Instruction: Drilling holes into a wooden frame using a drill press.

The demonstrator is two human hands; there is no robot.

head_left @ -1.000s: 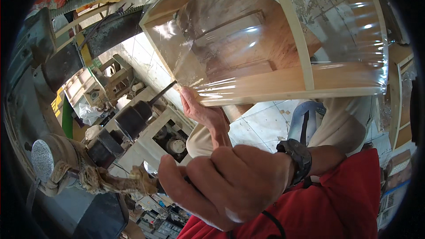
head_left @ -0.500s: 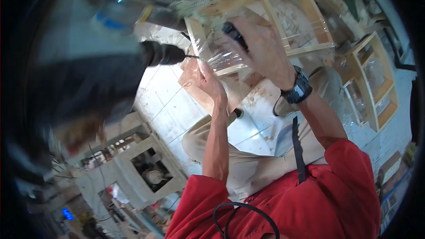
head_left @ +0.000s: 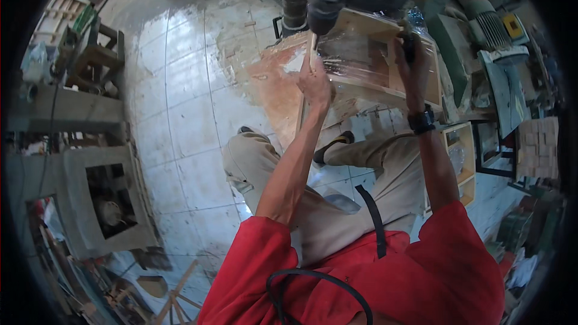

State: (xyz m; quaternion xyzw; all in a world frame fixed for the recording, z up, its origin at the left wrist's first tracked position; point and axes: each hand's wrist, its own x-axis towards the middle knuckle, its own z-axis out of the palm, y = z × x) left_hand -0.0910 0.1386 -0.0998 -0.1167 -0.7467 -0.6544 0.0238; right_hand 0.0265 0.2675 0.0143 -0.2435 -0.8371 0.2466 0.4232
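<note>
Gripping wooden frame (head_left: 370, 91) at near-left corner, beside drill chuck (head_left: 323, 18): left hand (head_left: 316, 84), fingers closed. Right hand (head_left: 414, 69): fingers curled round dark handle (head_left: 409, 48). Frame probably light, stiff; clear film (head_left: 344, 67) slippery, fragile; hold rails.

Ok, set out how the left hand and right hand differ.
The left hand grips the left end of the plastic-covered wooden frame; the right hand is closed on a dark handle. The left hand's wrist is bare; the right hand's wrist wears a black watch. Both reach from red sleeves.
</note>
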